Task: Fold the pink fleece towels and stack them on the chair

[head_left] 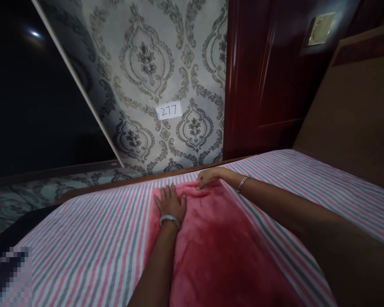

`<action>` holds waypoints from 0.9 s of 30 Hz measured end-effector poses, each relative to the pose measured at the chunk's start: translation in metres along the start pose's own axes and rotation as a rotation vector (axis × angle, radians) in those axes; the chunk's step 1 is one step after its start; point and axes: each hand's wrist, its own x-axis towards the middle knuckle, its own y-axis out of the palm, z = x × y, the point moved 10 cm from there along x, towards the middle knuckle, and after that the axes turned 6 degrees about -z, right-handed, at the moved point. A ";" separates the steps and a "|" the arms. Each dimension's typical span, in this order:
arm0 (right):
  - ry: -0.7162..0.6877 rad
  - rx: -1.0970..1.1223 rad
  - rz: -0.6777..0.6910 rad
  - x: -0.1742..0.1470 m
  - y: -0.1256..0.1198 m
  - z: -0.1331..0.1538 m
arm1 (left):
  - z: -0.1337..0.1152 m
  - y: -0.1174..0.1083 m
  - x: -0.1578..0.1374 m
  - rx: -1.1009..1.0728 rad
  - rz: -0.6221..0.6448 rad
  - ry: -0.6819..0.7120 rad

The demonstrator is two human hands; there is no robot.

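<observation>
A plush pink-red blanket (223,238) lies lengthwise over a striped bed sheet (99,238). Flat on its far left corner rests my left hand (171,204), fingers spread, a thick bangle at the wrist. My right hand (209,177), with thin bangles, is closed at the blanket's far edge, its fingers curled round a bunched fold of the plush cloth. Wrinkles run across the blanket between the two hands; nearer to me it lies smoother. The fingertips of the right hand are partly hidden by the fold.
Beyond the bed's wooden edge (166,174) stands a patterned wall with a paper label (169,110) reading 277. A large dark screen (41,94) is at the left. On the right are a dark red wood panel (258,85), a wall switch (321,29) and a brown board (354,111).
</observation>
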 end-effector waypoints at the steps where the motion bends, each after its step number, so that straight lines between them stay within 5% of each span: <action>1: 0.020 -0.032 -0.034 0.000 -0.004 -0.005 | 0.000 0.000 0.000 -0.003 0.003 0.000; 12: -0.080 0.025 -0.232 0.002 -0.030 -0.011 | 0.003 0.004 0.003 0.001 -0.029 -0.009; 22: 0.072 -0.134 -0.414 -0.001 -0.009 -0.043 | 0.005 0.008 0.005 0.024 0.015 0.017; 27: 0.171 -0.201 -0.623 -0.033 -0.014 -0.014 | 0.006 0.006 0.005 0.010 0.006 0.003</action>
